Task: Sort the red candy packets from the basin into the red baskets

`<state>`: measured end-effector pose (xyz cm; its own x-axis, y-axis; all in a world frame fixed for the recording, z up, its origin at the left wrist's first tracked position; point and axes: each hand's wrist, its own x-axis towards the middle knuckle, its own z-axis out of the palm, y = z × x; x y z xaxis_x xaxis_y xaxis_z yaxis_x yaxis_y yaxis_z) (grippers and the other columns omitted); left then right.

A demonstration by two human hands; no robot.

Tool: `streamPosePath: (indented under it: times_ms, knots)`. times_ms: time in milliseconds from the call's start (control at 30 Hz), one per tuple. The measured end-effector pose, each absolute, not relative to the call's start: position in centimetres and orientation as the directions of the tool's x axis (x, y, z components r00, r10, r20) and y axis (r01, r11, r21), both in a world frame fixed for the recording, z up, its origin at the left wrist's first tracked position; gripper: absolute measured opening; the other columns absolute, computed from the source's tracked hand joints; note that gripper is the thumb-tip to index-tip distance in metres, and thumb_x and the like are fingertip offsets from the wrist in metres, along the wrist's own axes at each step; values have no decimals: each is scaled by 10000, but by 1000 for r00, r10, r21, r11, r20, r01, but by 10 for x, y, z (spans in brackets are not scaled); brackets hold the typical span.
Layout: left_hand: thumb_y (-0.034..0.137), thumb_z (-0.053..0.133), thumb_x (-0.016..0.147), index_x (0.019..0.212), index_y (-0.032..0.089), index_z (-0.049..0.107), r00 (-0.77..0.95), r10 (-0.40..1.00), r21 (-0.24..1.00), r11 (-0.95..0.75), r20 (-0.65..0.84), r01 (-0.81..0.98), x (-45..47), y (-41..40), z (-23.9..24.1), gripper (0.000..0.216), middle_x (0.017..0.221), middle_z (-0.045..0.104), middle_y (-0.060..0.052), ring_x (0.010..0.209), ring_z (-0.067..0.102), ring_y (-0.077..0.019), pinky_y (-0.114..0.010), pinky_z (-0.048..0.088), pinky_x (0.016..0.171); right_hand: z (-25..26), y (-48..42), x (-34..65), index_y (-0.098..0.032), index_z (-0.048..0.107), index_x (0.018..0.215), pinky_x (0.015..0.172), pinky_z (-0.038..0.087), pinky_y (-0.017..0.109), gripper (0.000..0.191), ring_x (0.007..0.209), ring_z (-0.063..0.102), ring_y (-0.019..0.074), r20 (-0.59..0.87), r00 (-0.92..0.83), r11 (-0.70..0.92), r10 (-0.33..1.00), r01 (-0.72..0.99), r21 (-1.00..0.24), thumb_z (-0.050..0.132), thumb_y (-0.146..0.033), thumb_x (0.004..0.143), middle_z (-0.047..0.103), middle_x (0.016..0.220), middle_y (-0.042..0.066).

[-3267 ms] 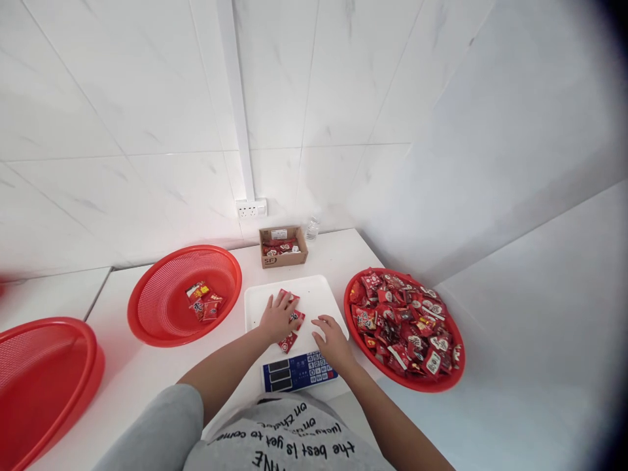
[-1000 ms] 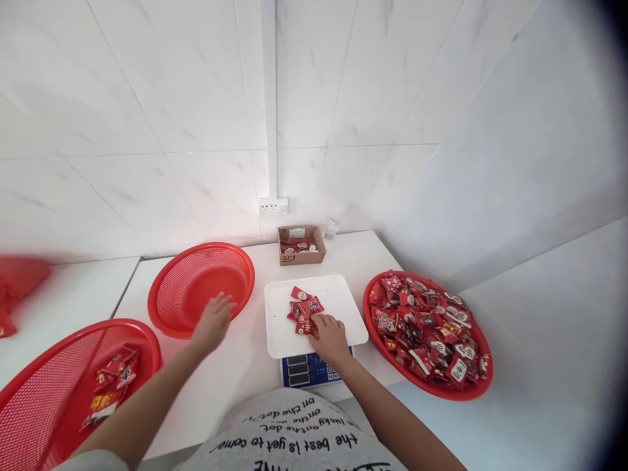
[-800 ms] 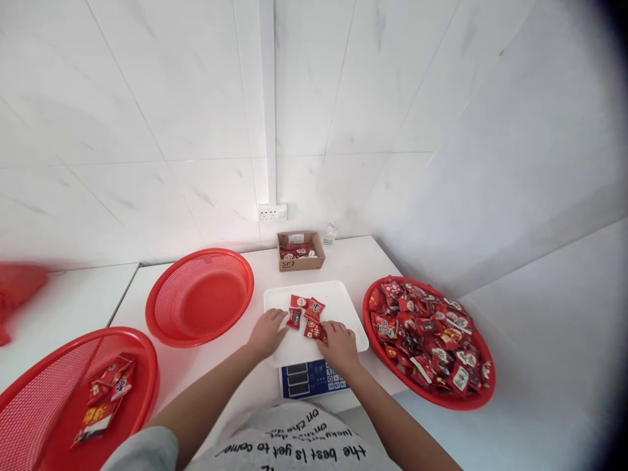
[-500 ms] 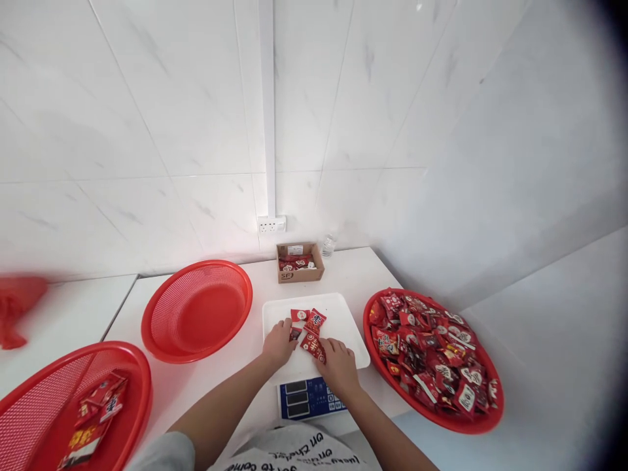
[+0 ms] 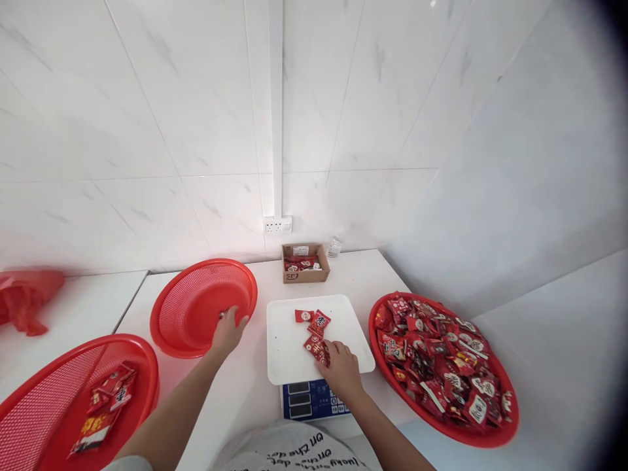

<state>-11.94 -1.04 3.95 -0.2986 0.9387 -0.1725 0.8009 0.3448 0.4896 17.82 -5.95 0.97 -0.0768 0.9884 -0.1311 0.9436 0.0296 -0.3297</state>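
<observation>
My left hand is over the near right rim of the middle red basket. At its fingertips shows part of a small snack packet, mostly hidden by the fingers. On the white tray of a weighing scale, my right hand grips the edge of a red patterned snack packet. Touching or close beyond that packet lie a red packet with black lettering and a smaller red packet.
A red basket heaped with snack packets stands at the right. Another red basket at the left holds several packets. A cardboard box and a clear jar stand near the wall. A red plastic bag lies far left.
My left hand has moved left from the tray to the middle basket, carrying a small packet. My right hand stays at the patterned packet. The view has shifted slightly.
</observation>
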Motion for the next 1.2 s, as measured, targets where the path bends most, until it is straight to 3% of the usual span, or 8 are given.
streamPosePath:
  times_ms: [100, 233, 367, 500, 667, 867, 1033, 1200]
  knots:
    - [371, 372, 877, 1209, 132, 458, -182, 944, 453, 295, -277, 841, -109, -25, 32, 417, 1181, 579, -175, 1106, 534, -289, -384, 420, 842, 11, -60, 178, -190, 522, 1215, 882, 358, 393, 462, 1067, 499, 275, -144, -73, 19, 987, 939, -343, 517, -334, 776, 567, 1168, 123]
    - [389, 317, 894, 1250, 122, 443, -135, 948, 387, 243, -287, 890, -93, -38, 33, 463, 1184, 574, -185, 1062, 549, -315, -405, 447, 788, 13, -61, 179, -193, 517, 1221, 885, 355, 392, 458, 1077, 491, 271, -147, -80, 24, 986, 937, -350, 507, -325, 783, 564, 1169, 118]
    - [287, 388, 882, 1269, 183, 466, 67, 989, 354, -15, -135, 935, -65, -30, 34, 407, 1336, 477, -125, 1226, 418, -270, -406, 342, 988, 13, -61, 181, -217, 520, 1215, 880, 355, 380, 444, 1078, 492, 264, -154, -85, 27, 984, 938, -346, 509, -325, 785, 564, 1170, 107]
    - [209, 450, 846, 1284, 275, 478, 317, 946, 492, -245, -69, 836, -22, -11, 27, 444, 1403, 410, -70, 1306, 312, -253, -430, 245, 1068, 14, -61, 182, -235, 512, 1225, 882, 354, 378, 445, 1082, 490, 264, -142, -93, 41, 986, 942, -334, 514, -311, 786, 563, 1179, 102]
    - [188, 467, 817, 1178, 210, 591, 257, 961, 717, -106, -105, 689, 10, 12, 22, 383, 1201, 580, -97, 1199, 429, -258, -419, 291, 1037, 16, -63, 184, -238, 508, 1228, 884, 352, 372, 442, 1088, 490, 254, -139, -107, 57, 984, 945, -321, 525, -303, 791, 559, 1187, 100]
    - [251, 455, 843, 970, 207, 678, 133, 980, 827, 49, -148, 561, -1, 14, 29, 260, 1058, 673, -58, 1028, 571, -206, -333, 400, 937, 18, -64, 186, -238, 508, 1226, 889, 346, 372, 435, 1096, 483, 250, -148, -108, 53, 983, 941, -333, 517, -301, 796, 555, 1194, 97]
    - [318, 557, 782, 906, 159, 652, -33, 972, 893, 227, -233, 388, -28, -2, 38, 223, 836, 704, -52, 793, 638, -179, -288, 493, 724, 17, -61, 186, -227, 516, 1226, 885, 343, 381, 424, 1094, 483, 257, -150, -119, 61, 982, 938, -342, 499, -317, 812, 550, 1202, 108]
    - [226, 695, 666, 779, 151, 597, -226, 918, 943, 332, -327, -20, -54, -17, 42, 167, 780, 677, -42, 776, 641, -168, -299, 514, 760, 16, -58, 185, -215, 507, 1242, 882, 337, 368, 446, 1107, 474, 259, -168, -132, 72, 977, 943, -324, 495, -361, 820, 537, 1222, 115]
